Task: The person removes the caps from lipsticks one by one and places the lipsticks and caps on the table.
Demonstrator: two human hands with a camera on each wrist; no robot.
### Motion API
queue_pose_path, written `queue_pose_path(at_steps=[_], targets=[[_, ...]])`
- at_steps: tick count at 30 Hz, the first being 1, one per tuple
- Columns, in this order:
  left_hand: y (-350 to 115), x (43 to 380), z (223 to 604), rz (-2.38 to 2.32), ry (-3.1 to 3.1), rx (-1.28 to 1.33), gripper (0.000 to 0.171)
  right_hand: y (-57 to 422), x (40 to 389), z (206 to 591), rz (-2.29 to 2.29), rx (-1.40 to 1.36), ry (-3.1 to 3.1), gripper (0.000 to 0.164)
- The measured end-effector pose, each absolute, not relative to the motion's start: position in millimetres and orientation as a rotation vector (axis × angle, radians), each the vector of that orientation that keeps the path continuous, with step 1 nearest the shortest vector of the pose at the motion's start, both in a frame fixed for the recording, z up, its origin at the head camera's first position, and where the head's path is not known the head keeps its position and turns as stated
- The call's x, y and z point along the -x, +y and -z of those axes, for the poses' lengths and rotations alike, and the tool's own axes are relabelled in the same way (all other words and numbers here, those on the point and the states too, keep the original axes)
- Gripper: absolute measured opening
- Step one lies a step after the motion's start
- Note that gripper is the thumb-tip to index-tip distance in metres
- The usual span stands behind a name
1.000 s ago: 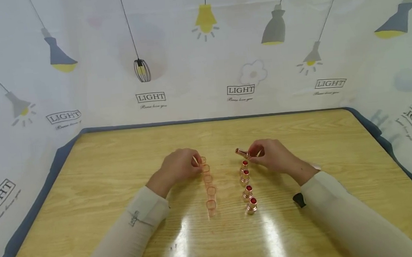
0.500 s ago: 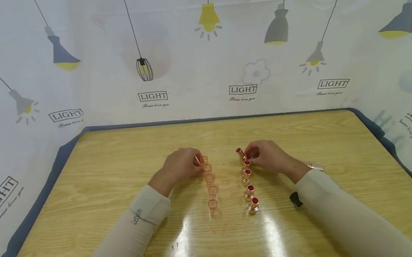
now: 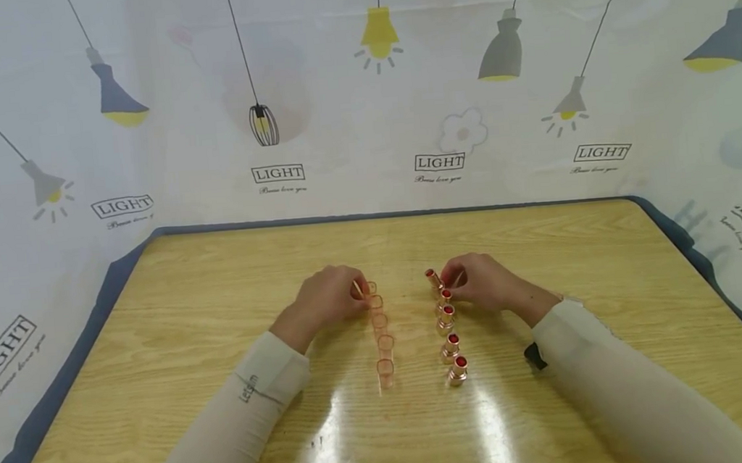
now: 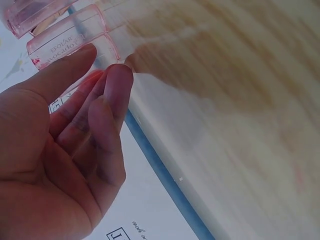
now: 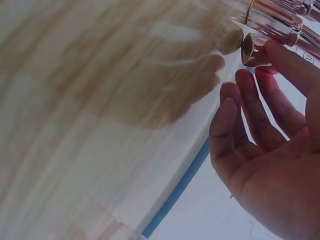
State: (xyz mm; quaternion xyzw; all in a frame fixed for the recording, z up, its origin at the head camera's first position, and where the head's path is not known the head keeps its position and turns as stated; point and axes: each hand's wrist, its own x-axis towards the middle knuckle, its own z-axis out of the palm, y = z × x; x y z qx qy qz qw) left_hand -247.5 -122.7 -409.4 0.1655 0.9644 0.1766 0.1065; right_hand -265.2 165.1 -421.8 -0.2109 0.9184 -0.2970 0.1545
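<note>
In the head view, a row of clear pink lipstick caps [image 3: 385, 368] stands left of a row of rose-gold lipstick tubes [image 3: 457, 371] with red tops. My left hand [image 3: 331, 294] is at the far end of the caps. In the left wrist view, its thumb and fingers pinch a lettered clear cap [image 4: 67, 42]. My right hand [image 3: 482, 281] pinches the farthest lipstick [image 3: 433, 279], which leans left. In the right wrist view this lipstick's round base [image 5: 248, 50] is tilted up from the table, beside another tube [image 5: 272, 20].
The wooden table [image 3: 217, 273] has a blue edge strip [image 3: 383, 214] along the back, with a lamp-print curtain [image 3: 349, 117] behind it. A small black object [image 3: 535, 356] lies by the right sleeve.
The lipstick in my right hand has swung from a steep lean to a more upright one, close behind the row. My left hand stays at the far cap. The head view has shifted slightly.
</note>
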Motion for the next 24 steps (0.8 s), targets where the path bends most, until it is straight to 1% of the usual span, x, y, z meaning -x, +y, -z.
queue_pose_path(at_steps=[6,19,24], targets=[[-123.0,247.8,409.8,-0.508,2.845,-0.489,0.014,164.4,265.4,419.7,0.833,0.599,2.642,0.011],[-120.8,246.3,407.4,-0.519,2.825,-0.514,0.014,165.6,266.0,423.4,0.737,0.642,2.7,0.019],[-120.5,247.1,408.8,-0.503,2.824,-0.504,0.014,162.7,265.7,421.8,0.694,0.619,2.711,0.016]])
